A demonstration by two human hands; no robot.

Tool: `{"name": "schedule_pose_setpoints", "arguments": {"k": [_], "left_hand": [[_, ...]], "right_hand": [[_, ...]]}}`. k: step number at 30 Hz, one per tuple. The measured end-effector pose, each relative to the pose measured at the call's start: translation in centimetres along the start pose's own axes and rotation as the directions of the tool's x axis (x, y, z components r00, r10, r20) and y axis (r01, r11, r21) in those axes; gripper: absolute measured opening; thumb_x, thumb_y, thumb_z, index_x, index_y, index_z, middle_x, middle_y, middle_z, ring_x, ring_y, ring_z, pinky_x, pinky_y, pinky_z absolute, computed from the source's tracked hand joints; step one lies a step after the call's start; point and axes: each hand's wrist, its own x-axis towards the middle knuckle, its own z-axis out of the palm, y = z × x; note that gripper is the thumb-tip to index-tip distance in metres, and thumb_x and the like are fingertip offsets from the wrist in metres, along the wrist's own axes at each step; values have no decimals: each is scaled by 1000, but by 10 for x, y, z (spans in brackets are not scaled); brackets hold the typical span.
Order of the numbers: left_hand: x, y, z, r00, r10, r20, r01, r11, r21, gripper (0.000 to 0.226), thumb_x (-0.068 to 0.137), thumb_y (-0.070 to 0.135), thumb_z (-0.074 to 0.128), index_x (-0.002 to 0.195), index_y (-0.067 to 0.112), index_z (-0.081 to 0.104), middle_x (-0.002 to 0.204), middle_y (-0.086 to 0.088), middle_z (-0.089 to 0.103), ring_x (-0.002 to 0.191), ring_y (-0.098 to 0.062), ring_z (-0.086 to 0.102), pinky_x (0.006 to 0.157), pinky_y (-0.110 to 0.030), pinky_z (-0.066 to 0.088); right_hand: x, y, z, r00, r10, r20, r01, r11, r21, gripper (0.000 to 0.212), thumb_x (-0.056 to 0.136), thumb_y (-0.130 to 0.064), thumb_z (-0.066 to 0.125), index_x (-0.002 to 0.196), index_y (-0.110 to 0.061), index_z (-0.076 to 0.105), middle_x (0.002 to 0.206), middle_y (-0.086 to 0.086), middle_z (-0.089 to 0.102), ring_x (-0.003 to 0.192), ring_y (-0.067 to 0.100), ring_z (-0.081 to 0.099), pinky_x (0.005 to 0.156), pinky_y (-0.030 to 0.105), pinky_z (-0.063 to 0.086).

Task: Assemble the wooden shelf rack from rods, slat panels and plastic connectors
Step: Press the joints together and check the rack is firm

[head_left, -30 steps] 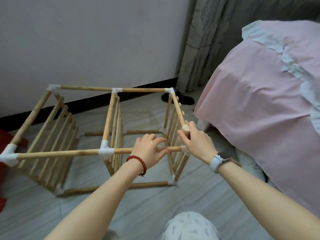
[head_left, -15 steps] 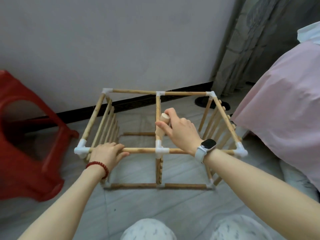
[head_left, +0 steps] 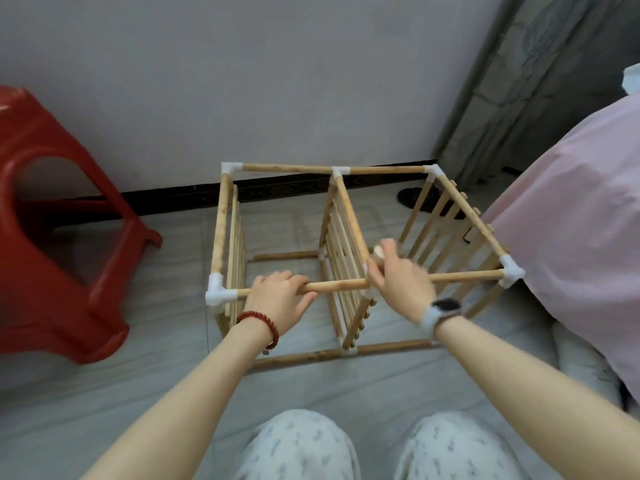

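Note:
The wooden rack (head_left: 346, 209) lies on its side on the floor, built from rods, three slat panels and white plastic connectors (head_left: 216, 294). My left hand (head_left: 278, 299) grips the near top rod (head_left: 339, 286) between the left corner connector and the middle panel. My right hand (head_left: 398, 277) is blurred and holds a short round wooden piece (head_left: 378, 252) right at the middle joint of that rod. The middle connector is hidden under my right hand.
A red plastic stool (head_left: 59, 223) stands to the left of the rack. A bed with a pink cover (head_left: 581, 216) is close on the right, a grey curtain (head_left: 540, 81) and a wall behind. My knees (head_left: 298, 445) are at the bottom edge.
My left hand has stayed on the near top rod near the left corner. My right hand with the wooden piece has dropped onto the middle joint. The view shifted slightly.

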Motion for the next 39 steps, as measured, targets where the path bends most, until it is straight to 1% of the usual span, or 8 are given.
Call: {"name": "schedule_pose_setpoints", "arguments": {"k": [6,10,19,23,27,32,36,39], "left_hand": [[-19,-39,-19,876,-256,-409,212,965,-152,29,87,25,48,105,12,67,104,-8,61,103,-28,54,85,-42,38],[-21,-55,-33,766,-641,-53,547,692,-471,40,95,21,44,133,7,47,127,-17,51,117,-31,47,96,-40,37],[-40,-58,-47,735,-485,474,622,203,-756,23,86,8,64,107,8,56,82,-13,67,59,-16,67,50,-24,55],[-43,-59,-42,741,-402,537,642,190,-743,11,87,15,64,96,15,59,86,-7,67,66,-13,67,55,-17,54],[-43,-73,-41,743,-459,487,618,191,-762,11,94,19,54,100,13,61,93,-6,65,75,-14,63,66,-20,51],[-37,-88,-47,729,-565,387,608,274,-745,18,96,20,47,106,10,59,81,2,62,66,-9,57,57,-16,43],[-28,-92,-47,740,-585,333,589,323,-741,19,97,17,45,107,9,59,81,1,61,65,-9,56,61,-19,43],[-16,-94,-44,752,-594,284,579,390,-716,23,97,18,44,114,8,58,91,-2,62,68,-11,59,65,-24,46]], "right_hand": [[20,0,-17,967,-108,-231,130,988,81,27,100,-26,39,117,-5,37,68,-4,48,55,20,53,50,30,44],[6,3,7,999,-44,5,44,998,-43,29,100,-30,36,120,-9,36,72,-3,57,60,20,61,52,30,50],[5,-84,21,906,-394,155,373,916,151,34,96,-39,44,118,-13,40,76,1,58,70,30,62,66,46,50],[-3,-115,37,875,-467,-125,482,825,295,35,93,-44,37,115,-17,32,71,-2,56,56,25,61,49,36,48],[-30,-110,66,762,-487,427,566,821,-72,41,99,-41,34,131,-15,29,90,12,67,79,38,63,66,39,45],[3,-115,37,828,-558,50,535,814,224,37,95,-44,35,121,-19,28,71,1,59,58,25,60,55,36,49],[-26,-107,57,701,-519,490,568,821,58,36,99,-38,36,126,-14,32,85,12,65,75,36,61,67,39,46],[1,-107,51,754,-532,385,524,841,136,33,98,-38,39,122,-15,36,79,7,63,72,32,60,66,38,45]]}}
